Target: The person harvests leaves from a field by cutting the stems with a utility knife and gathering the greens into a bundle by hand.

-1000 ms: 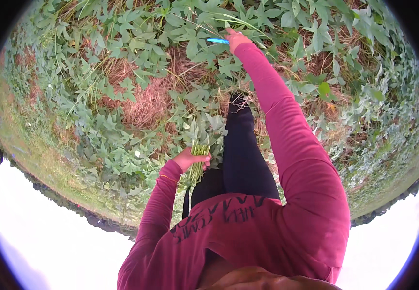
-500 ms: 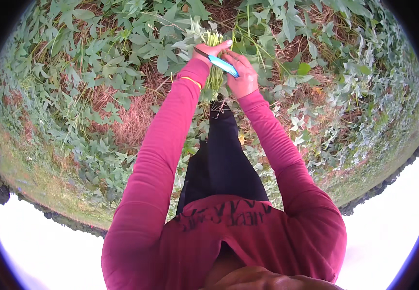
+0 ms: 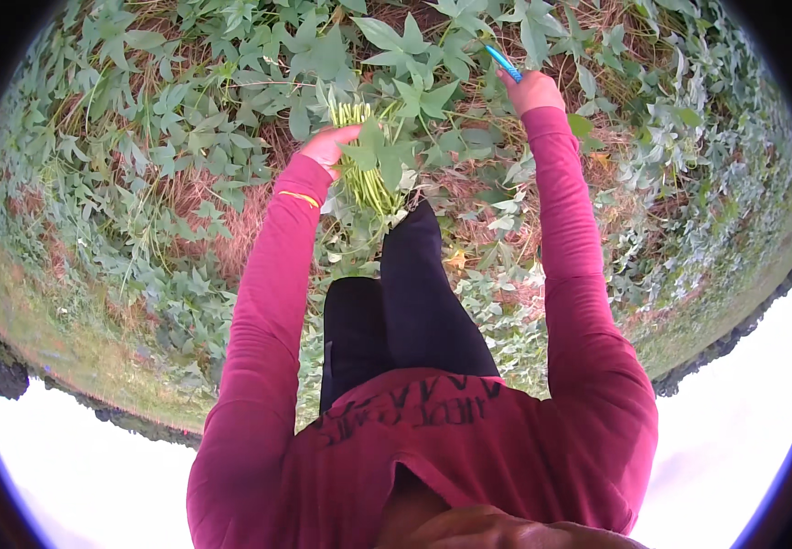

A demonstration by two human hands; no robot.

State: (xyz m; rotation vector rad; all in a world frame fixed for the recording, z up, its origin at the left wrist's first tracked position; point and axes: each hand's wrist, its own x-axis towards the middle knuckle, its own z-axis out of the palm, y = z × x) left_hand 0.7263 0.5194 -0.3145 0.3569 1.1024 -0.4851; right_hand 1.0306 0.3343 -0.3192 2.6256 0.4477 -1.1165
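Note:
A bundle of green leafy vine cuttings [image 3: 370,188] hangs in my left hand [image 3: 330,146], its pale cut stems pressed close together. The thumb lies across the stems, and a leaf covers part of the bundle. Out to the right and farther off, my right hand [image 3: 535,91] is closed around the blue handle of a knife [image 3: 504,62]. Its dark blade points up and left among the leaves and is hard to make out. The knife stands apart from the bundle, over growing vines [image 3: 423,96].
Leafy vines spread over the ground on all sides, with dry brown straw [image 3: 259,220] showing between them. My dark-trousered legs [image 3: 423,293] stand just below the bundle. A line of trees [image 3: 131,423] edges the field.
My hands have moved apart. The right one has gone up and right with the knife, away from the bundle. My left hand has shifted left and slightly nearer, still holding the cuttings.

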